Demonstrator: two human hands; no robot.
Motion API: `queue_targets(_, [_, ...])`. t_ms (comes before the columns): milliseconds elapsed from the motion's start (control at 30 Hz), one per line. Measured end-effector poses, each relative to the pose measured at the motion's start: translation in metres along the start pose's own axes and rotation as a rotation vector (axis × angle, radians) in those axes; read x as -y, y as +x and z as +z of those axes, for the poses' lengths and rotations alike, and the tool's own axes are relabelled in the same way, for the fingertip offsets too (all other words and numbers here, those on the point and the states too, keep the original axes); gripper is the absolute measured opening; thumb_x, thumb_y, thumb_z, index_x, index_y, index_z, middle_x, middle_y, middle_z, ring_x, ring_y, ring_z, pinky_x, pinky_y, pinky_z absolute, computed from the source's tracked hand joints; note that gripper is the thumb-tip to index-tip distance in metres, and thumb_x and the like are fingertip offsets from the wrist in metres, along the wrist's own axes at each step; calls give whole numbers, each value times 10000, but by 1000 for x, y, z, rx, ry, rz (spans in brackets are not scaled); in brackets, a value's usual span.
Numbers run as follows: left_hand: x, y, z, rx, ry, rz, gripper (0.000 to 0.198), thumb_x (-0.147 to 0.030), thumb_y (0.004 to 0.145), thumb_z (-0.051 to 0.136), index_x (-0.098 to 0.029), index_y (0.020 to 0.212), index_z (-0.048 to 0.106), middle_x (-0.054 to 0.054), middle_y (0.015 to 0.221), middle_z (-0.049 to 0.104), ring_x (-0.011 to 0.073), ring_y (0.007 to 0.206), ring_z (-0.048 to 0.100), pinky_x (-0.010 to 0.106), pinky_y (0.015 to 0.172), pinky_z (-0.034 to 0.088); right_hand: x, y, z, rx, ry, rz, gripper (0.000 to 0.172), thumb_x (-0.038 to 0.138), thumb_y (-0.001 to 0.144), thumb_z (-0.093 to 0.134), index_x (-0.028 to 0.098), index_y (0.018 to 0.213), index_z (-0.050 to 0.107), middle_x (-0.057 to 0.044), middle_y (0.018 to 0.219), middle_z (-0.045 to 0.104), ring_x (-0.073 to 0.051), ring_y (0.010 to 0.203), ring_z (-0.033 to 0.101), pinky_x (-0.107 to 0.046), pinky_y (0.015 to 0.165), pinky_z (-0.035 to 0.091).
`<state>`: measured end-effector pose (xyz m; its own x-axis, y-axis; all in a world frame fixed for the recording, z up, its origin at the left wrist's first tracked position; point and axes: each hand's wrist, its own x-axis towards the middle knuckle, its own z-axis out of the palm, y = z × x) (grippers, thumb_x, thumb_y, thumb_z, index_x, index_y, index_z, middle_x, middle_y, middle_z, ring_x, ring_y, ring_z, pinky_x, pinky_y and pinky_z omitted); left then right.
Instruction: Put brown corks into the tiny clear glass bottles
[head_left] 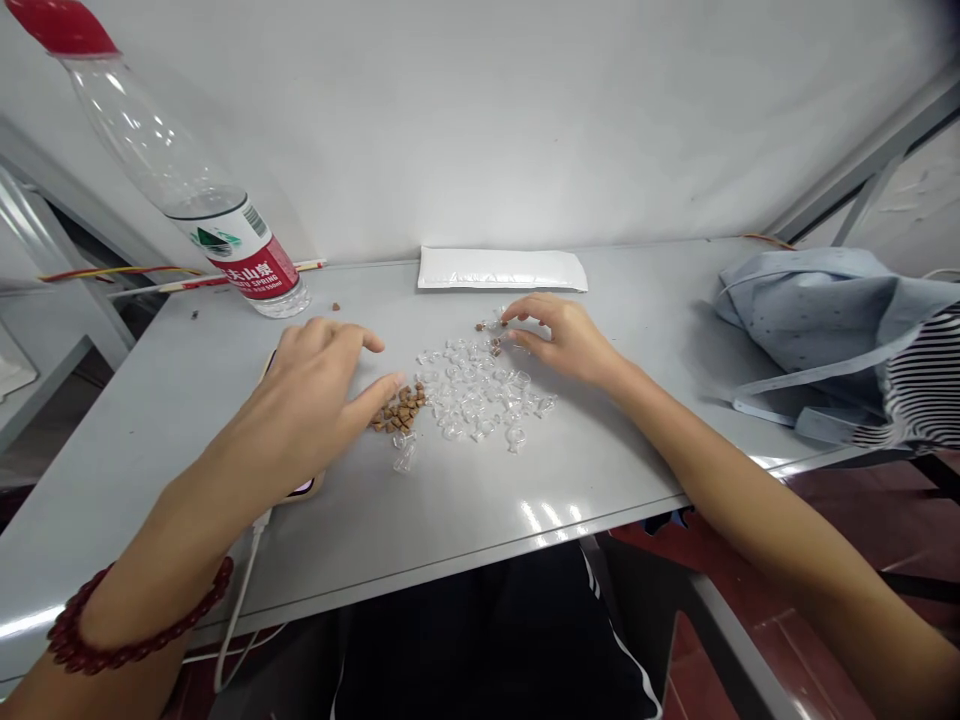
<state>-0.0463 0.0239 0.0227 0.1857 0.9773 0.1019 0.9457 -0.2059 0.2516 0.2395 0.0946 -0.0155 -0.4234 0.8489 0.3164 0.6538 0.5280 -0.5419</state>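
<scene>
**A:** What could go wrong here?

**B:** Mixing, I'd say. The little brown angular chunks (401,410) sit by the left thumb, touching the pile of small clear plastic pieces (480,392) mid-desk (450,530). One careless sweep could blend them.

**A:** Hands?

**B:** Left hand (315,380) is loosely spread, nothing visible in it. Right hand (566,335) is half-curled at the pile's far edge, by a few stray brown bits (496,347); can't tell if it's pinching anything.

**A:** Anything else?

**B:** The white charging cable (244,590) hangs off the near edge. A forearm snag might drag the phone (304,490) under that left hand.
</scene>
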Motion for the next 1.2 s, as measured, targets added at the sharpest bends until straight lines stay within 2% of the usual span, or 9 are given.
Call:
queue_targets(167, [-2, -2, 5, 153, -65, -100, 592, -641, 858, 442, -217, 1253, 562, 123, 1336, 552, 373, 1237, 509, 498, 902, 495, 0, 0, 2, 41, -11, 8, 150, 203, 896, 590, 199, 1006, 691, -103, 1096, 696, -255, 1007, 635, -424, 857, 503])
queue_targets(267, [-5, -2, 5, 103, -103, -80, 547, -608, 866, 451, -227, 1243, 566, 105, 1337, 554, 363, 1259, 495, 483, 920, 500, -2, 0, 4, 91, -31, -25, 178, 145, 895, 565, 196, 987, 708, -101, 1080, 693, -240, 972, 647, -423, 871, 509])
queue_targets(367, [-9, -3, 4, 44, -138, -17, 475, -562, 882, 469, -230, 1199, 590, 87, 1285, 587, 346, 1251, 501, 459, 928, 500, -6, 1, 4, 125, -36, -23, 197, 98, 883, 556, 189, 946, 719, -93, 1017, 688, -207, 847, 651, -392, 783, 524])
queue_targets(467, [-17, -4, 5, 37, -204, 42, 415, -523, 909, 475, -232, 1174, 608, 70, 1253, 613, 315, 1186, 547, 404, 871, 516, -3, 0, 4, 55, 11, -45, 177, 95, 880, 572, 170, 956, 712, -87, 969, 684, -186, 796, 641, -361, 729, 528])
queue_targets(600, [-31, -6, 10, 63, -293, 116, 420, -519, 951, 431, -220, 1191, 601, 66, 1193, 654, 250, 970, 619, 367, 806, 508, 26, -8, 11, -58, 177, -276, 101, 163, 921, 605, 173, 985, 683, -65, 968, 689, -145, 764, 626, -321, 725, 538])
queue_targets(700, [-38, -6, 14, 80, -296, 169, 378, -475, 979, 355, -203, 909, 608, 43, 881, 673, 193, 709, 575, 330, 664, 463, 51, -17, 22, -58, 237, -444, 128, 137, 958, 544, 168, 1023, 650, -76, 978, 664, -146, 819, 623, -311, 735, 542])
queue_targets(800, [-39, -6, 14, 116, -266, 248, 389, -390, 971, 330, -225, 625, 401, -7, 578, 506, 149, 524, 435, 312, 538, 359, 59, -22, 29, -14, 238, -509, 160, 120, 981, 479, 176, 1035, 619, -85, 990, 653, -155, 854, 624, -311, 721, 544])
queue_targets(967, [-34, -6, 9, 131, -246, 274, 396, -302, 951, 343, -216, 573, 263, -33, 495, 378, 119, 465, 344, 306, 482, 285, 41, -17, 21, -60, 57, -486, 229, 56, 955, 424, 188, 1015, 601, -101, 1014, 644, -183, 890, 620, -352, 742, 537])
queue_targets(1200, [-37, -6, 10, 154, -346, 217, 391, -406, 998, 361, -212, 675, 463, -39, 593, 519, 123, 533, 458, 276, 530, 356, 51, -21, 21, -60, 211, -522, 169, 86, 966, 466, 189, 996, 597, -71, 961, 656, -157, 853, 631, -320, 734, 539])
